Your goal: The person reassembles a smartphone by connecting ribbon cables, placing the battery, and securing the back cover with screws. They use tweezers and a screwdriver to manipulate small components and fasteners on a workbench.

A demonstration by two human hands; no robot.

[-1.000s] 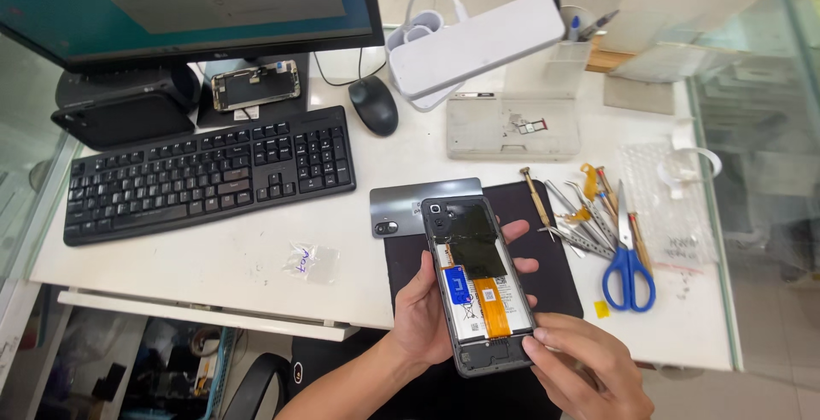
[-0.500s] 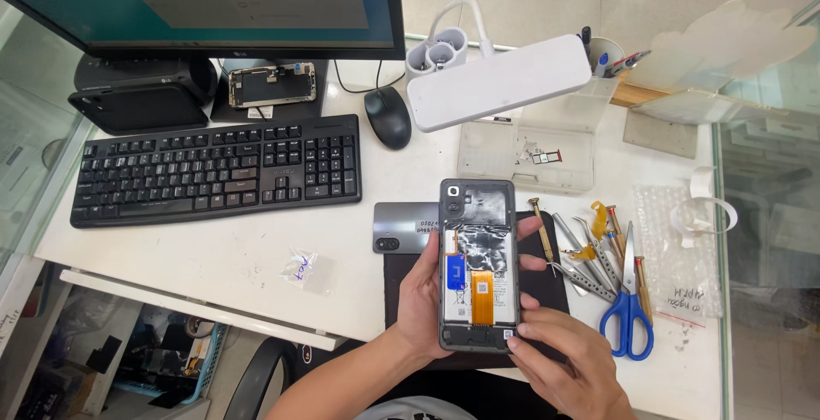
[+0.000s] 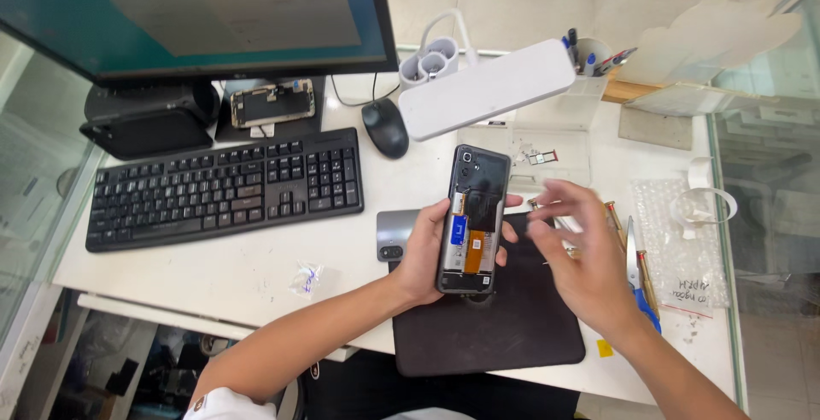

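My left hand (image 3: 424,253) grips an opened smartphone (image 3: 472,219) with its back cover off, showing a blue-labelled battery, an orange flex strip and black shielding. I hold it upright above a dark work mat (image 3: 495,326). My right hand (image 3: 576,253) hovers just right of the phone, blurred, fingers spread and holding nothing. Beneath it lie several screwdrivers and tweezers (image 3: 617,219) and blue-handled scissors (image 3: 639,275). A grey phone back cover (image 3: 395,234) lies half under the phone.
A black keyboard (image 3: 226,187), mouse (image 3: 385,127) and monitor (image 3: 196,10) fill the left of the white desk. A white lamp head (image 3: 487,88) hangs over the middle. Another opened phone (image 3: 272,102) lies under the monitor. Bubble wrap (image 3: 679,249) sits at right, a small plastic bag (image 3: 306,279) near the front.
My right hand has come off the phone's lower end and moved up to the right, over the tools. The left hand has lifted the phone higher.
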